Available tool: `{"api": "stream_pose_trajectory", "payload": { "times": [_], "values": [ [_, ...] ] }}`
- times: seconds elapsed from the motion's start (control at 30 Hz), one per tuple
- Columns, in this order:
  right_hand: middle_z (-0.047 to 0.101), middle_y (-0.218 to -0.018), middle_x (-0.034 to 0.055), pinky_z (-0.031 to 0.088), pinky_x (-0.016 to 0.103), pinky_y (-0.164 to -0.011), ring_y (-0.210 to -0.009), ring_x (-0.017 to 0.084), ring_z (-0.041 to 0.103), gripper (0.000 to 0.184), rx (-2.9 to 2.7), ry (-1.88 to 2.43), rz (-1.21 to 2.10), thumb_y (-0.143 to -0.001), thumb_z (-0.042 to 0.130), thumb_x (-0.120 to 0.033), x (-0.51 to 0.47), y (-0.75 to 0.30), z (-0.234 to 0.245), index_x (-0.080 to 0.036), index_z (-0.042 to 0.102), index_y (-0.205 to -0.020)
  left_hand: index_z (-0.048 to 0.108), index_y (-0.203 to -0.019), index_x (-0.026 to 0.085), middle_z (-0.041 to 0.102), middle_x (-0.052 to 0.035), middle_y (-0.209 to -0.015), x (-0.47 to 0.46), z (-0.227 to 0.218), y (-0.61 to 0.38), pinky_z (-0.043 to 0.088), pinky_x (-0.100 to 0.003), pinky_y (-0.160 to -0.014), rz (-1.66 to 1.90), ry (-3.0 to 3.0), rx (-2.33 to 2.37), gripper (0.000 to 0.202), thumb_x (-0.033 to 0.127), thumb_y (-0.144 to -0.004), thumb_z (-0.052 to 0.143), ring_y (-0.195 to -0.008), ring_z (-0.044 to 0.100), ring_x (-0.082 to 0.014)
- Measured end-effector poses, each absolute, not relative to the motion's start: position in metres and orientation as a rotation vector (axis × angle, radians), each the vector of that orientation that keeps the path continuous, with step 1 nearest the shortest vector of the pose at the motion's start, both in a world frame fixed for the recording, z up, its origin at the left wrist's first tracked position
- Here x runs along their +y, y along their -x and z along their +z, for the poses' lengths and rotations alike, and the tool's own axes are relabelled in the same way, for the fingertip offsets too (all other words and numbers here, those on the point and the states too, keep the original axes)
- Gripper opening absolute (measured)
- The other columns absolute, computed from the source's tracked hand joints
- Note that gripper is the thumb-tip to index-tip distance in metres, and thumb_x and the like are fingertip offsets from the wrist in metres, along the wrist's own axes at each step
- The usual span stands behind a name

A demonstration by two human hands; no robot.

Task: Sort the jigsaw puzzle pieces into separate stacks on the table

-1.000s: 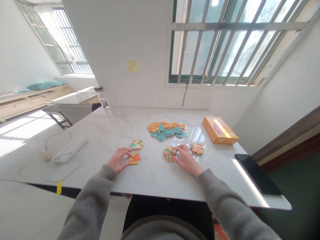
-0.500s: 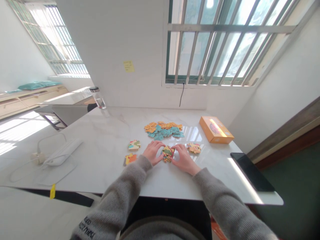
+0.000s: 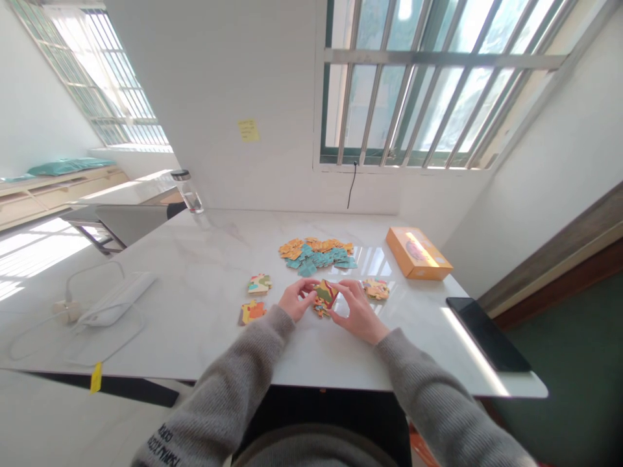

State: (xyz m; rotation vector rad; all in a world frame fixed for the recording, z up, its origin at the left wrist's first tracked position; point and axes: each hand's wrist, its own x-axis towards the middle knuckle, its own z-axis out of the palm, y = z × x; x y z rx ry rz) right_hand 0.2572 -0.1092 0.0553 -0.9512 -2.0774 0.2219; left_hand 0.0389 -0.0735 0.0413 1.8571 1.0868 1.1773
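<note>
Between my hands is a green and red jigsaw puzzle piece (image 3: 326, 293), raised at a tilt over more colourful pieces (image 3: 321, 312) on the table. My left hand (image 3: 297, 299) pinches its left side with thumb and fingers. On the opposite side, my right hand (image 3: 359, 311) grips it in the same way. Left of my hands lie a pale stack of puzzle pieces (image 3: 259, 284) and an orange stack (image 3: 252, 312). Another small stack (image 3: 376, 289) lies just right of my right hand. Beyond them spreads a heap of orange and teal pieces (image 3: 318, 254).
An orange box (image 3: 418, 253) stands at the back right, with a black tablet-like device (image 3: 488, 334) along the right edge. At left are a white power strip (image 3: 117, 299) with cables and a clear bottle (image 3: 189, 193). The white table (image 3: 219, 253) meets the wall behind.
The puzzle piece has been tilted up between my fingers, its green and red face showing more. My hands have barely shifted, and the whole view has moved slightly.
</note>
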Motion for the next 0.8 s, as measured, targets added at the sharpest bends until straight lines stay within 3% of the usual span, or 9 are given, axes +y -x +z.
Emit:
{"api": "stream_pose_trajectory", "payload": {
  "times": [0.2,0.37,0.5,0.63,0.8],
  "values": [
    [0.061,-0.087,0.0017,0.049,0.035,-0.08,-0.081,0.018,0.059,0.048,-1.883,0.992,0.637,-0.094,0.053,-0.028,-0.108,-0.252,0.056,-0.024,0.044,-0.141,0.067,-0.109,0.021,0.072,-0.0037,-0.089,-0.083,0.046,-0.043,0.05,-0.031,-0.071,1.148,-2.088,0.979,0.026,0.019,-0.085,0.057,-0.079,0.065,-0.0173],
    [0.059,-0.078,-0.0004,0.046,0.03,-0.073,-0.075,0.016,0.056,0.027,-1.789,1.065,0.752,-0.092,0.056,-0.034,-0.102,-0.253,0.054,-0.021,0.062,-0.114,0.063,-0.114,0.023,0.065,-0.0079,-0.104,-0.087,0.045,-0.044,0.05,-0.04,-0.09,1.325,-2.339,0.991,0.032,0.022,-0.083,0.062,-0.099,0.061,-0.0231],
    [0.059,-0.073,-0.0014,0.045,0.03,-0.068,-0.069,0.016,0.056,0.029,-1.646,1.088,0.88,-0.088,0.06,-0.039,-0.098,-0.254,0.055,-0.019,0.059,-0.108,0.061,-0.117,0.024,0.062,-0.0092,-0.117,-0.086,0.042,-0.044,0.047,-0.045,-0.097,1.287,-2.536,0.943,0.048,0.024,-0.071,0.074,-0.109,0.056,-0.0275],
    [0.058,-0.071,-0.0025,0.043,0.029,-0.065,-0.068,0.015,0.057,0.031,-1.626,1.057,0.986,-0.087,0.061,-0.043,-0.098,-0.253,0.055,-0.019,0.059,-0.106,0.062,-0.111,0.025,0.063,-0.0073,-0.116,-0.087,0.041,-0.044,0.046,-0.045,-0.098,1.234,-2.566,0.943,0.045,0.013,-0.068,0.069,-0.109,0.055,-0.0266],
    [0.057,-0.067,-0.0048,0.042,0.028,-0.064,-0.064,0.014,0.056,0.037,-1.651,1.038,1.021,-0.088,0.062,-0.045,-0.1,-0.252,0.053,-0.019,0.055,-0.114,0.062,-0.106,0.023,0.059,-0.0084,-0.114,-0.092,0.044,-0.045,0.047,-0.043,-0.098,1.22,-2.472,0.902,0.04,0.013,-0.068,0.068,-0.109,0.054,-0.0255]
  ]
}}
